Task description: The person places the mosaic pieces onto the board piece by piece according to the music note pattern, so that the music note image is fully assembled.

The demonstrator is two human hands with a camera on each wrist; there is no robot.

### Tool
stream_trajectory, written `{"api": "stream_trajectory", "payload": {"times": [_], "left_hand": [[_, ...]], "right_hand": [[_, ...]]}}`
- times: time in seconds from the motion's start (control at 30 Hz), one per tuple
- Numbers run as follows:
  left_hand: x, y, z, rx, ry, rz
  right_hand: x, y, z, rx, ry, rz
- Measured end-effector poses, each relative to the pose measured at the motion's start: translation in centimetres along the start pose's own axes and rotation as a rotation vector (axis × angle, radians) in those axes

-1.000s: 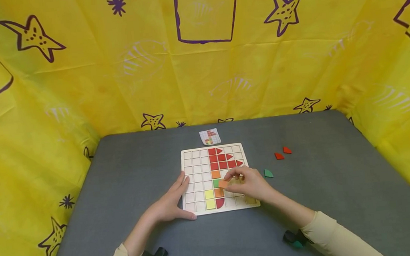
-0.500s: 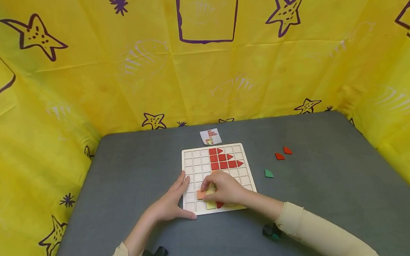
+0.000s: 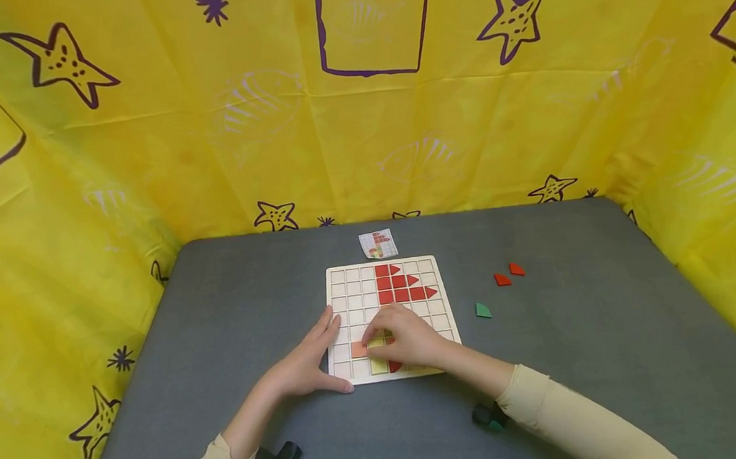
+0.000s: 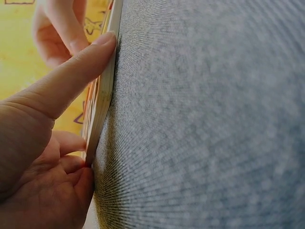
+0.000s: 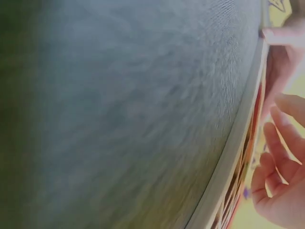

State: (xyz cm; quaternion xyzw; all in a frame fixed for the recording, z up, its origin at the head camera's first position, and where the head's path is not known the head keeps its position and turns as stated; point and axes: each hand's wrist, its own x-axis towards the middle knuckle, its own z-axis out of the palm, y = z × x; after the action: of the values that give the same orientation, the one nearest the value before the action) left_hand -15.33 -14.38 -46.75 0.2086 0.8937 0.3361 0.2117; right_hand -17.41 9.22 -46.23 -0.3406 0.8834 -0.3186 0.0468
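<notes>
A pale wooden grid board [image 3: 355, 310] lies flat on the table in the head view. My left hand [image 3: 303, 361] rests at its near-left corner, thumb on the front edge and fingers along the left edge. The left wrist view shows that thumb [image 4: 71, 78] stretched straight against the board's side. My right hand [image 3: 405, 336] reaches over the board, thumb and forefinger pinching the right edge of an orange square tile [image 3: 357, 350] that lies in a grid cell. Beside it are yellow tiles [image 3: 378, 367], partly covered by the right hand. Red tiles [image 3: 400, 282] form rows farther up.
A small printed pattern card [image 3: 378, 244] lies behind the board. To the right are two red quarter-round tiles [image 3: 502, 279] and a green quarter-round tile [image 3: 483, 310]. A yellow patterned cloth [image 3: 373, 128] surrounds the grey table [image 3: 249, 289].
My right hand has carried the orange square tile leftward across the board and lowered it into a cell left of the yellow tiles. My left hand has stayed at the corner.
</notes>
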Motion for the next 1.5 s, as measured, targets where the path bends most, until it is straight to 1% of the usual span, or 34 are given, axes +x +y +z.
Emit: {"api": "stream_trajectory", "payload": {"times": [0.1,0.17,0.3,0.4,0.5,0.6,0.7,0.83,1.0,1.17,1.33,1.43,1.5], "left_hand": [[0.0,0.1,0.0,-0.004,0.002,-0.005],[0.0,0.2,0.0,-0.001,0.002,-0.012],[-0.1,0.3,0.0,0.000,0.005,-0.026],[-0.2,0.3,-0.1,0.005,0.003,-0.034],[-0.1,0.3,0.0,0.004,0.007,-0.025],[-0.1,0.3,0.0,0.009,0.005,-0.022],[0.0,0.2,0.0,0.007,0.003,-0.020],[-0.1,0.2,0.0,0.011,0.004,-0.018],[-0.1,0.2,0.0,0.013,0.012,-0.018],[-0.1,0.2,0.0,0.010,0.005,-0.021],[0.0,0.2,0.1,0.006,0.003,-0.022],[0.0,0.1,0.1,0.008,0.006,-0.023],[0.0,0.1,0.1,0.011,0.004,-0.023]], "right_hand": [[-1.2,0.7,-1.0,0.072,0.040,0.066],[-2.2,1.4,-1.7,0.100,0.080,0.111],[-4.5,2.8,-3.5,0.109,0.164,0.218],[-6.2,4.1,-4.7,0.092,0.208,0.286],[-7.8,5.5,-5.8,0.078,0.228,0.342],[-9.4,6.8,-6.7,0.038,0.245,0.387],[-10.8,7.9,-7.6,-0.015,0.258,0.417],[-12.1,9.0,-8.6,-0.062,0.264,0.421],[-12.7,9.7,-9.1,-0.078,0.243,0.421],[-12.4,10.4,-9.3,-0.073,0.218,0.422],[-11.6,11.5,-9.8,-0.100,0.244,0.404],[-11.2,12.0,-9.9,-0.111,0.272,0.433],[-11.0,11.9,-9.9,-0.106,0.276,0.469]]}}
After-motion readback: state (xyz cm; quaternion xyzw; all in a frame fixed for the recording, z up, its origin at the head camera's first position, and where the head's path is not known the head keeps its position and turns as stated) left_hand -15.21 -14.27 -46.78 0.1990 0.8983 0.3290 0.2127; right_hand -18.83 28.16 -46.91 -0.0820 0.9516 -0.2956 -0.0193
